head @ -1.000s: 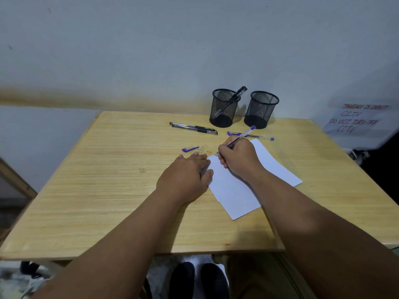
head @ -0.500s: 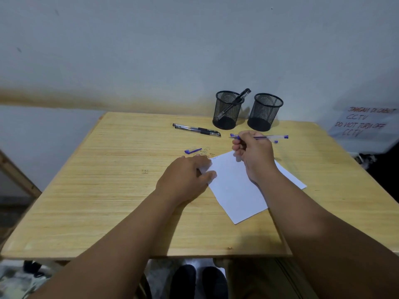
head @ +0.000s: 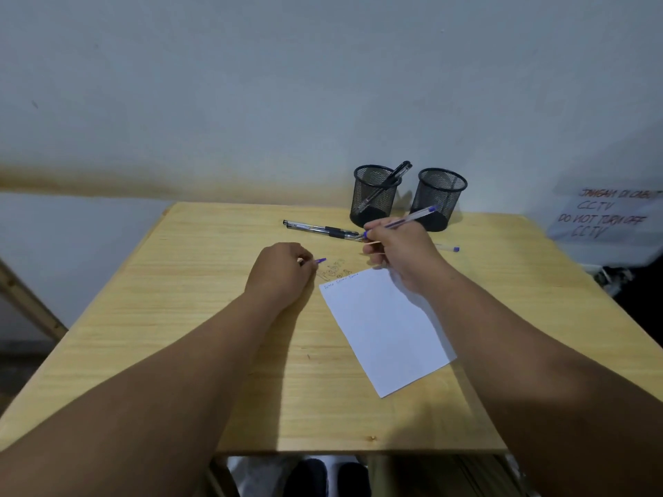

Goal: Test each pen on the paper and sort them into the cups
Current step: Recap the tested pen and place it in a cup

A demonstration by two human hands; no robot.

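Observation:
My right hand (head: pixel 401 254) grips a clear pen with a blue end (head: pixel 412 217), lifted off the white paper (head: pixel 385 328), its tip pointing left. My left hand (head: pixel 281 270) rests on the table with its fingers pinching the blue pen cap (head: pixel 320 260). Small blue scribbles mark the paper's top edge. Two black mesh cups stand at the back: the left cup (head: pixel 375 195) holds a black pen, the right cup (head: pixel 437 195) looks empty. Two black pens (head: pixel 319 229) lie together left of the cups. Another blue pen (head: pixel 448 248) lies behind my right wrist.
The wooden table (head: pixel 179 317) stands against a white wall. A paper sign with handwritten words (head: pixel 606 217) hangs at the right. Faint pencil writing marks the wood near the paper's top corner. My shoes show below the table's front edge.
My right hand lifted the blue pen off the paper and swung its tip to the left. My left hand left the paper's corner and closed its fingers on the blue cap.

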